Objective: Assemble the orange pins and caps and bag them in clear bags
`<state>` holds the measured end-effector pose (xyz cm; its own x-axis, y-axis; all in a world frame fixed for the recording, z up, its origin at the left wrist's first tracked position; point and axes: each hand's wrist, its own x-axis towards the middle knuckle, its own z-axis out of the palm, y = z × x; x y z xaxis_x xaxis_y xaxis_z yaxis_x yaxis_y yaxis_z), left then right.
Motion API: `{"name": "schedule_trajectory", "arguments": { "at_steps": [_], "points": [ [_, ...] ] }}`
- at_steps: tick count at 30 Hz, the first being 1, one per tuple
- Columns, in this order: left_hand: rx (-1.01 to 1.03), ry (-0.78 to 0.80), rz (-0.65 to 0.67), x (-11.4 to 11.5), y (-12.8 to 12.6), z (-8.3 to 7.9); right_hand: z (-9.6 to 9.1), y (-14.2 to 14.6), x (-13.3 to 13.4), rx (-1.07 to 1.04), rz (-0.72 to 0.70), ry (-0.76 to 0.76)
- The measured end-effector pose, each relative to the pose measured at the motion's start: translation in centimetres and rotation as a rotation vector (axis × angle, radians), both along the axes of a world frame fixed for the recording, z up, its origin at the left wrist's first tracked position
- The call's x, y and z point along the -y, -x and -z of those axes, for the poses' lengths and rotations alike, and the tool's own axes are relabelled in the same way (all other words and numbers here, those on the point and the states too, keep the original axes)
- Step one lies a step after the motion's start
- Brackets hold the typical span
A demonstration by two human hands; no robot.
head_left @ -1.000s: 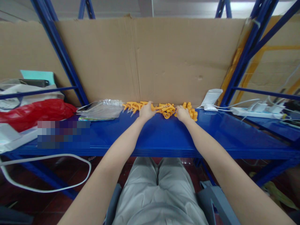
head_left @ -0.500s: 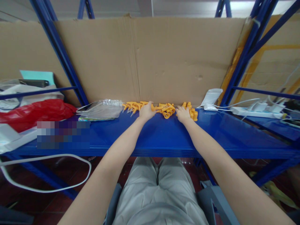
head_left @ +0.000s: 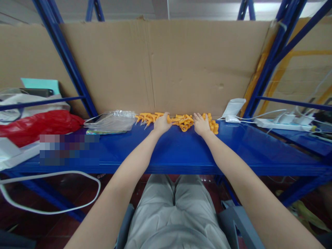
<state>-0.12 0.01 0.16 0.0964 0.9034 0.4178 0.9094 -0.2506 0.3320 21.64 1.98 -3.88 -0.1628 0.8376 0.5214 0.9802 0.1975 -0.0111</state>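
Note:
A row of small orange plastic parts (head_left: 184,121) lies along the back of the blue metal shelf (head_left: 181,152), against the cardboard sheet. My left hand (head_left: 162,123) rests on the orange parts left of the middle, fingers curled over them. My right hand (head_left: 201,125) lies among the orange parts on the right (head_left: 214,126), its fingers stretched forward and slightly apart. More orange pieces with thin metal screws (head_left: 145,118) lie left of my left hand.
A clear plastic bag (head_left: 114,121) lies left of the parts, a red bag (head_left: 38,125) further left. A white pouch (head_left: 234,106), a cable and a power strip (head_left: 281,123) sit at the right. Blue rack posts (head_left: 70,65) flank the cardboard backing (head_left: 186,65).
My right hand has shifted slightly forward and its fingers have spread over the orange parts. My left hand has stayed in place.

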Motion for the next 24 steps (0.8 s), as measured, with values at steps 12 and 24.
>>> {"name": "schedule_trajectory", "arguments": {
  "at_steps": [12,24],
  "points": [
    [-0.073,-0.103,0.241,-0.9,0.2,1.1,-1.2,4.5,1.5,-0.387,-0.466,0.152],
    [0.0,-0.253,0.431,1.1,-2.6,1.1,-0.6,4.5,-0.7,-1.24,-0.437,0.248]
  ]
}}
